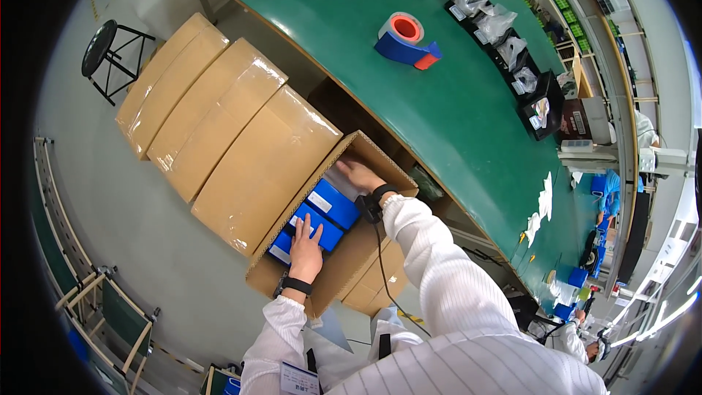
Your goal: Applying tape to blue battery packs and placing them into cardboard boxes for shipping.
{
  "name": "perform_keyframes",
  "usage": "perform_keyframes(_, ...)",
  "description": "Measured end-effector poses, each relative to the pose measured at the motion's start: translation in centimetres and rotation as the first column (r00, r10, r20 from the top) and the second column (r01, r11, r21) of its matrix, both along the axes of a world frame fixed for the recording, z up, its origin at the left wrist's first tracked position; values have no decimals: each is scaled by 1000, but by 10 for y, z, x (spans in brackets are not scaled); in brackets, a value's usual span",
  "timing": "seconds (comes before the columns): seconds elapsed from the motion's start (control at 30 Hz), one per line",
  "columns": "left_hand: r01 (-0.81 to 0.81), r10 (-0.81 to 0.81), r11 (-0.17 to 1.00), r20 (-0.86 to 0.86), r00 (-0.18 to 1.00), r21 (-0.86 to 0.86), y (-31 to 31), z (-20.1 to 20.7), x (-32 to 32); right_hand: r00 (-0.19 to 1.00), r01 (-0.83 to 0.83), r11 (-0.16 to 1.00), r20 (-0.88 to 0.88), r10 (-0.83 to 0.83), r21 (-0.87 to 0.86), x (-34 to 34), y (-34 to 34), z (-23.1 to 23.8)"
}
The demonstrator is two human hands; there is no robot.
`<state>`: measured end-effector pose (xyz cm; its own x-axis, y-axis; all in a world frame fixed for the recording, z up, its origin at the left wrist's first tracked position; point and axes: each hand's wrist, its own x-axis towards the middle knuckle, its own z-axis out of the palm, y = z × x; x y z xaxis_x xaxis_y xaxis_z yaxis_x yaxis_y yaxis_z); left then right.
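Note:
In front of me stands an open cardboard carton [387, 164] with several blue boxes [338, 205] packed inside, white labels on some of them. My left hand [306, 254] lies on the blue boxes at the near left, its fingers spread and holding nothing. At the far end of the carton my right hand [358, 175] reaches in beside the blue boxes, over a blurred greyish surface. Its fingertips are smeared, so whether it grips anything is not clear. Both wrists wear black bands, and a cable hangs from the right one.
Closed, taped cartons [267, 168] stand in a row to the left. Along the right runs a green table [453, 132] with a tape roll [404, 29] and black bins [541, 106] holding clear bags. A black stool [102, 47] stands far left. Other people work at the far right.

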<state>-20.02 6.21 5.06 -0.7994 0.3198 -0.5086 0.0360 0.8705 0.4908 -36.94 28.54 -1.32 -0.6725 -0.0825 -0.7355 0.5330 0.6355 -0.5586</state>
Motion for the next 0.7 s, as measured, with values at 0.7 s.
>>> perform_keyframes(0.7, -44, 42, 991, 19, 999, 125, 3, 10, -8, 840, -387, 817, -201, 504, 428, 14, -23, -38)
